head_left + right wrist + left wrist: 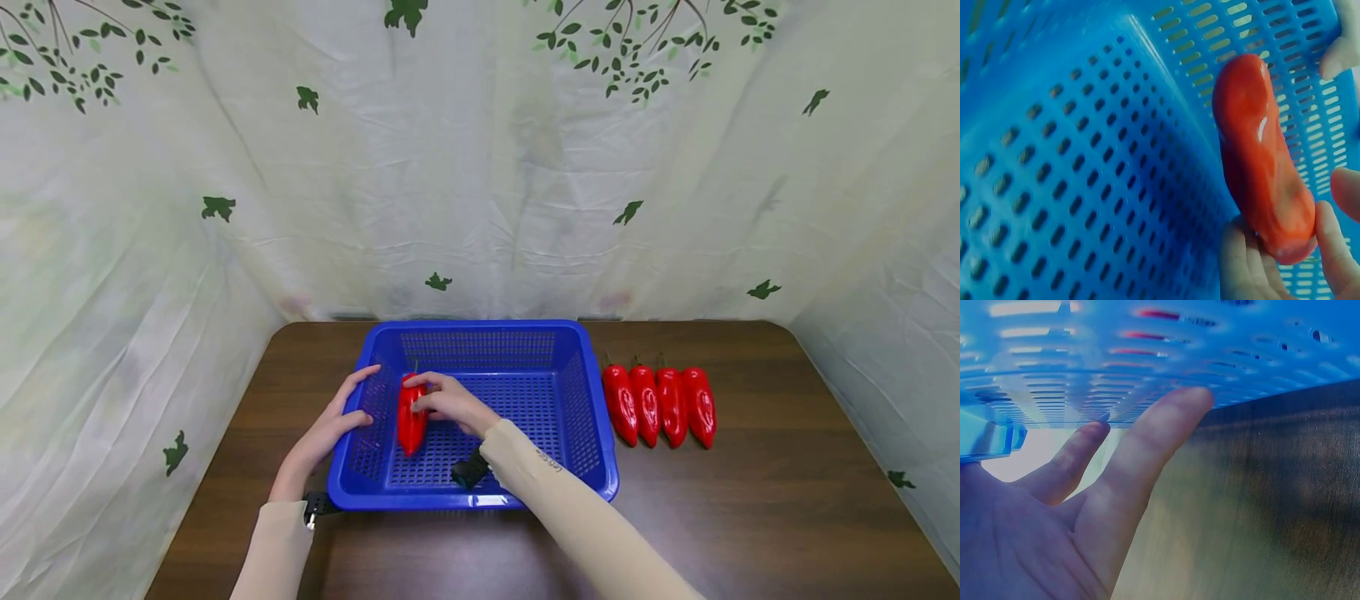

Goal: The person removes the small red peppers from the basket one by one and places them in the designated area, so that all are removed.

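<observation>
A glossy red pepper stands lengthwise in the left part of a blue plastic basket, its stem toward the back. My right hand reaches in from the right and pinches its upper part. In the right wrist view, fingers and thumb lie on both sides of one end of the pepper, which is near the perforated wall. My left hand rests against the basket's left side, thumb and fingers spread. From the left wrist, the extended thumb and a finger of the left hand touch the slotted outer wall.
Several more red peppers lie side by side on the brown wooden table, just right of the basket. A white cloth with leaf prints hangs behind and at both sides. A black wrist camera sits under the right wrist.
</observation>
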`<state>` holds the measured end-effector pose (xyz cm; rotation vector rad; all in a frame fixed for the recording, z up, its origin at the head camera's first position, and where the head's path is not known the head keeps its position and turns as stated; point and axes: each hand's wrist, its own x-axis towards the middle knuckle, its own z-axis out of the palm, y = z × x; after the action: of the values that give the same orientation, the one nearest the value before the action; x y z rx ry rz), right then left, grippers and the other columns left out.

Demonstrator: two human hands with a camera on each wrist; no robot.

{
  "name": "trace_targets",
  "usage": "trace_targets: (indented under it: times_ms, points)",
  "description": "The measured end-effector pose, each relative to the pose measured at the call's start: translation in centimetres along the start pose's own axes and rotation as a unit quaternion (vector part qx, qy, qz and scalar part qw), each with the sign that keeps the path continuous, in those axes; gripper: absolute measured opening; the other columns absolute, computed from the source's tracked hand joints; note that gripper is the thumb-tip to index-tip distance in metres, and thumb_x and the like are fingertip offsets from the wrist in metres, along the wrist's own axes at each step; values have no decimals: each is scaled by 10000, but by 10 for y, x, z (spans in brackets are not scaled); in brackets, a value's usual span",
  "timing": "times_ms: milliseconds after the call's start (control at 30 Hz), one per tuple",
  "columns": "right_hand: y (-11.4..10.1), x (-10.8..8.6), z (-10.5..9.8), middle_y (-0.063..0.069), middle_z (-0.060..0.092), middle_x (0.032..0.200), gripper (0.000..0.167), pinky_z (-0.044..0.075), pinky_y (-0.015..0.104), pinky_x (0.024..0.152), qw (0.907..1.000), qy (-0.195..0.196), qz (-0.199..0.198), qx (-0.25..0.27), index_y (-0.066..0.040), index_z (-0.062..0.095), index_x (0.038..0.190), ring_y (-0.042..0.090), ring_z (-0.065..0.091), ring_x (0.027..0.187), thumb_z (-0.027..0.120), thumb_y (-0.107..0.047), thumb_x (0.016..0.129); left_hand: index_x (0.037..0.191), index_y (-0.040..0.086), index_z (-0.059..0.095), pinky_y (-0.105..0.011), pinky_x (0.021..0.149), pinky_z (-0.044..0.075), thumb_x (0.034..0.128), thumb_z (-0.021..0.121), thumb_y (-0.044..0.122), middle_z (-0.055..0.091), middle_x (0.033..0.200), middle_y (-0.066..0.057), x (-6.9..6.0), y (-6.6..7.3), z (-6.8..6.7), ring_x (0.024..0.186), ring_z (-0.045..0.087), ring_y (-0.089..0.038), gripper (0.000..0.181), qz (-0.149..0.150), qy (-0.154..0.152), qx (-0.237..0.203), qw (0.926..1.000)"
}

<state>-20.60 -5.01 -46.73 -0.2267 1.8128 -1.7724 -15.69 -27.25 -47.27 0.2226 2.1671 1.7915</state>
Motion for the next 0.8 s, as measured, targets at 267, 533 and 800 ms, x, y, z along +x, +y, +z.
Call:
trace_targets:
  times_ms: [267,533,800]
  points:
    - [-9,-9,-14,140,590,1101,371,534,395,807,9997,120,-219,6,-20,602,1216,224,590,921,628,24,848,1504,246,192,-590,871,460,909,473,42,44,1534,-191,0,0,0,1262,274,-529,689,29,29,31,10000]
    - [-23,-18,-24,159,551,1141,375,544,386,775,9988,191,-455,23,-16,593,1206,261,583,948,614,56,839,1503,242,194,-587,872,454,903,490,44,33,1536,-190,0,1,0,1269,260,-528,698,-20,75,38,10000]
    - [-32,-27,-39,163,530,1201,365,539,376,777,9976,260,-556,-316,-54,603,1197,285,576,985,611,45,845,1502,241,197,-531,830,485,890,487,23,43,1524,-207,1,0,-1,1241,284,-532,712,5,54,-43,10000]
